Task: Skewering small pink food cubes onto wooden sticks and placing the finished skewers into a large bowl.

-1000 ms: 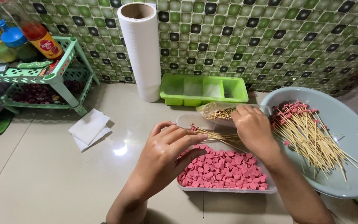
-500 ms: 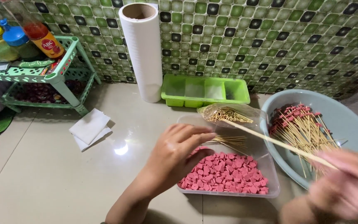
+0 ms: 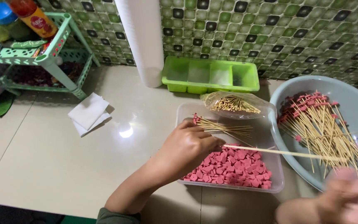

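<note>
Skewers [image 3: 320, 124] fill our basin [image 3: 353, 89]; many pink pieces [image 3: 233, 166] wait. Left hand [image 3: 187, 147] pinches a bare stick [image 3: 278, 152]; right hand [image 3: 349, 199] blurred, grip unclear.

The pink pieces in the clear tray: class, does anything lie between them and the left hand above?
Nothing visible does. The left hand hovers right over the pink pieces in the clear tray, its fingertips at the skewer crossing above them.

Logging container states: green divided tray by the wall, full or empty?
Empty, as far as visible. The green tray shows four bare compartments with nothing in them. It sits against the tiled wall, behind the skewer bag.
</note>
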